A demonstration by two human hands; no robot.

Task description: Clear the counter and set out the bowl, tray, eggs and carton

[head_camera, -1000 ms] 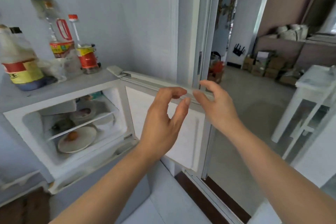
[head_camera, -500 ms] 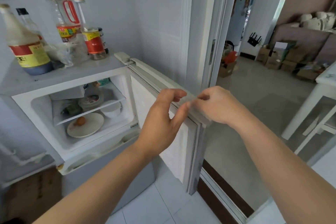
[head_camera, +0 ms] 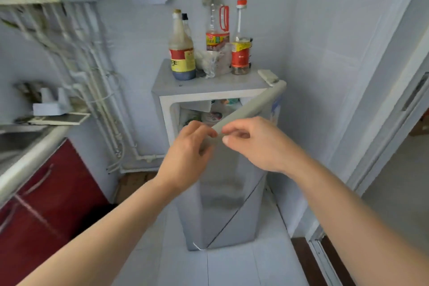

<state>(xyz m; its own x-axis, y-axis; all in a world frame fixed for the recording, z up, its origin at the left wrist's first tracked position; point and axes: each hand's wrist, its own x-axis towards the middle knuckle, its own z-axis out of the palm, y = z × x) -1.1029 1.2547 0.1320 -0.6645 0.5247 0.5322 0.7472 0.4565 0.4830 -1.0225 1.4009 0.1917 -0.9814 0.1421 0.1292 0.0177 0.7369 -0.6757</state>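
Mid-frame, the left hand [head_camera: 185,153] and right hand [head_camera: 257,144] each pinch the fridge door [head_camera: 246,109] edge. Bottles [head_camera: 182,53] stand on the fridge top [head_camera: 209,83]; bench [head_camera: 30,155] at left.

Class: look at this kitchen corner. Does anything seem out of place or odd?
Bottles and a crumpled clear plastic bag crowd the top of the small grey fridge. Its grey door stands half open, both hands at its edge.

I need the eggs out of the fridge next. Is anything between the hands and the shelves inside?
Yes. The fridge door is only partly open and swings across the opening; both the left hand and right hand are at its top edge. No eggs can be made out on the shelves behind it.
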